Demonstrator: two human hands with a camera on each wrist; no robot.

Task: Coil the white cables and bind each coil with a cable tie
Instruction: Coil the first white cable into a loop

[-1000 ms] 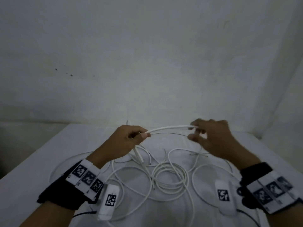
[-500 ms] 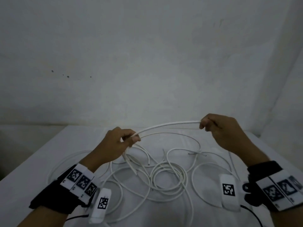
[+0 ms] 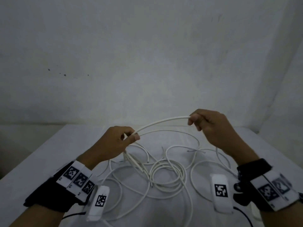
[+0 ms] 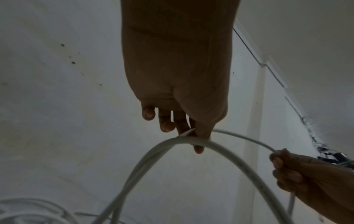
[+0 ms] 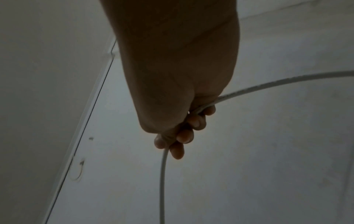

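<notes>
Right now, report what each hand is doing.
Left hand: pinches the white cable between thumb and fingers.
Right hand: fingers curled round the same cable farther along, holding it above the table.

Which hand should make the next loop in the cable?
Probably the right hand. It grips the free run of the white cable and can carry it over, while the left hand already pinches the gathered loops together.

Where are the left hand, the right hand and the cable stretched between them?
left hand [image 3: 114,141], head view, back of the hand.
right hand [image 3: 213,126], head view, back of the hand.
white cable [image 3: 160,122], head view, middle of the raised span between the hands.
</notes>
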